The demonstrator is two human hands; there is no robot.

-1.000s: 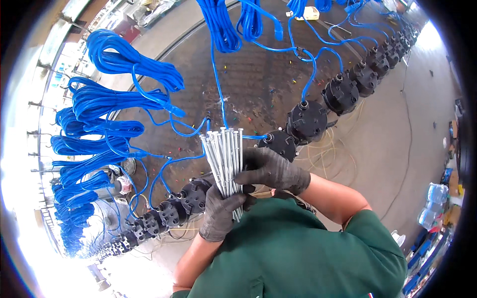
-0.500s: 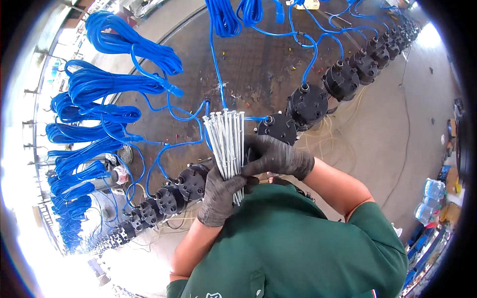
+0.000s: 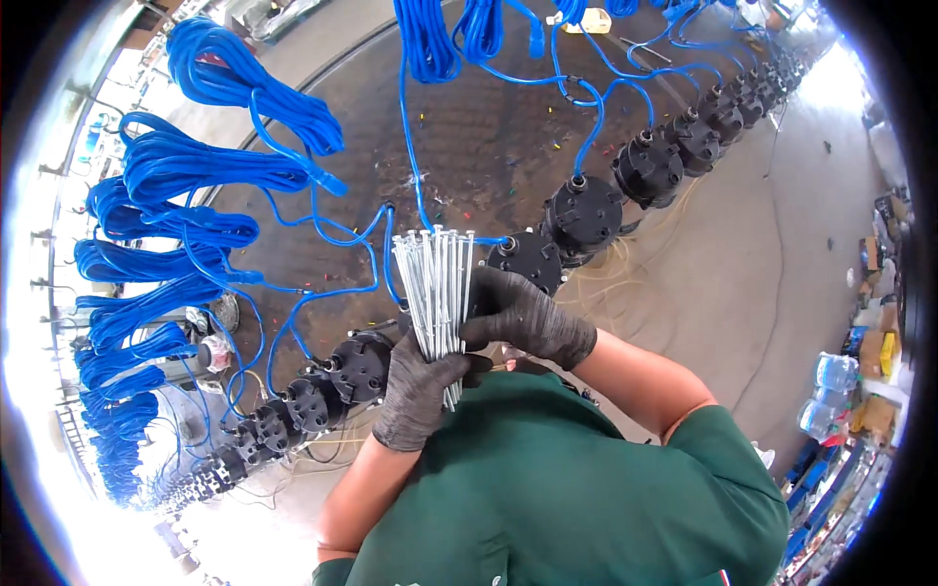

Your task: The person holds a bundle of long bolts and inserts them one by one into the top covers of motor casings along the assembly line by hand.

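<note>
Both gloved hands on a bundle of long silver bolts

Nearest: green shirt (image 3: 576, 479) of the wearer, bare forearms coming out of the short sleeves. Left hand (image 3: 415, 391), dark grey glove, wraps the lower part of the bundle, thumb across the front – grip closed around the silver bolts (image 3: 435, 288). Right hand (image 3: 523, 317), same kind of glove, holds the bundle from its right side, thumb against the edge, other fingers partly hidden; how hard it presses, cannot tell. Bolts sit upright in the picture, just in front of the chest, small heads at the far end, slightly fanned there; lower tips poke out below the left thumb.

Just past the hands: row of black cylindrical units (image 3: 583, 215), running diagonally lower left to upper right; the closest ones flank the hands. Pale yellow wires (image 3: 625, 273) loop loosely on the right side of the row.

Beyond: dark brown table (image 3: 479, 127), small red, yellow and green bits scattered on it. Blue cables (image 3: 410, 137) cross it to fittings on the units. Big blue cable coils (image 3: 210, 166) in a line down the left, more at the top.

Farthest: yellowish container (image 3: 589, 21) at the top edge; grey floor (image 3: 723, 254) at right, clear bottles (image 3: 831, 391) stacked by clutter near the right rim – left rim washed out by glare.
</note>
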